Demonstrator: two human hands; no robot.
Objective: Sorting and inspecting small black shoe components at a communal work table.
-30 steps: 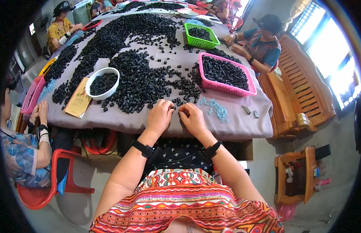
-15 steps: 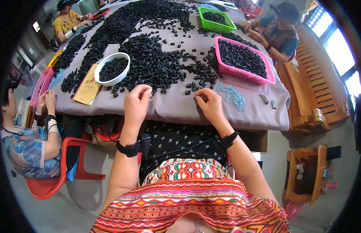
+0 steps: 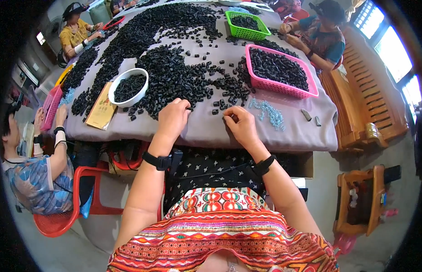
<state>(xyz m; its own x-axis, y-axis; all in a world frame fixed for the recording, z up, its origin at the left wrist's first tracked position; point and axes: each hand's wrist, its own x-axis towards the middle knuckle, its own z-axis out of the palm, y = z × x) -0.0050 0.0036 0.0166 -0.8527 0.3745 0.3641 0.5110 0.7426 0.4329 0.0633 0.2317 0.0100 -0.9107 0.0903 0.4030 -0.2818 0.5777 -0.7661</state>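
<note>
From the head camera, a long table under a grey cloth carries a wide heap of small black tubular pieces that runs from the far end down toward the near edge. A white bowl part filled with the same pieces stands left of the heap, just beside a flat tan packet. A pink basket full of black pieces sits to the right, with a green basket beyond it. A small loose cluster of pale blue pieces lies near the pink basket's front corner, and two short dark sticks lie further right. Other people sit round the table: one at the left edge in a blue patterned top on a red chair, one at the far left in yellow, one at the far right. A wooden bench stands to the right.

The left hand lies palm down with fingers curled, its fingertips touching the near fringe of the black pieces; whether it grips one cannot be told. The right hand rests on the cloth, fingers bent inward and pinched together near a few stray black pieces; what it holds, if anything, is too small to see.
</note>
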